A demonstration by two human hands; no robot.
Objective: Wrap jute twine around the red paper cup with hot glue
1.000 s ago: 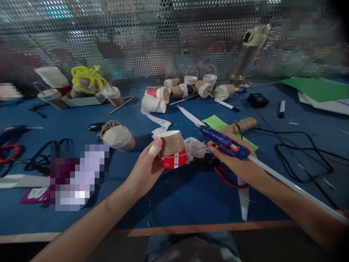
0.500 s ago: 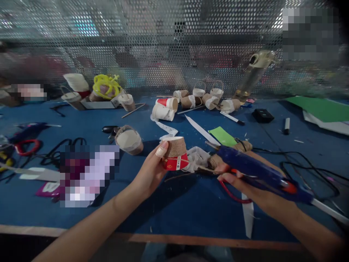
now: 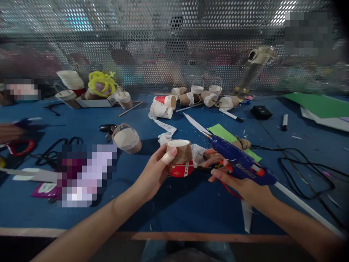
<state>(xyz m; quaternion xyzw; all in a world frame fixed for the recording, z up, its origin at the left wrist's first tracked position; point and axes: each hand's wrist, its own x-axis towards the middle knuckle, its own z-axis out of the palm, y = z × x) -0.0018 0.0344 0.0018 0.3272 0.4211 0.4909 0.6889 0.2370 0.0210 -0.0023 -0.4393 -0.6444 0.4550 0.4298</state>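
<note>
My left hand (image 3: 158, 169) is closed around a red paper cup (image 3: 180, 168) whose upper part is wrapped in brown twine (image 3: 184, 152). The cup is held above the table, its white open mouth facing up. In my right hand (image 3: 240, 182) is a blue hot glue gun (image 3: 237, 160) with a long white glue stick (image 3: 305, 209) out of its back end. The metal nozzle points up and to the left, apart from the cup. Behind the hands lie white lace ribbon (image 3: 197, 153) and a roll of twine (image 3: 241, 142), partly hidden by the gun.
A twine-wrapped cup basket (image 3: 127, 138) stands left of my hands. Several small baskets (image 3: 209, 100) and loose paper cups (image 3: 162, 109) sit near the mesh wall, beside a water bottle (image 3: 253, 71). Black cable (image 3: 305, 160) loops at right. Another person's hand (image 3: 11, 133) shows at far left.
The glue gun has swung so its nozzle sits higher and further left. The cup has shifted slightly right and turned more upright. A person's hand has come in at far left.
</note>
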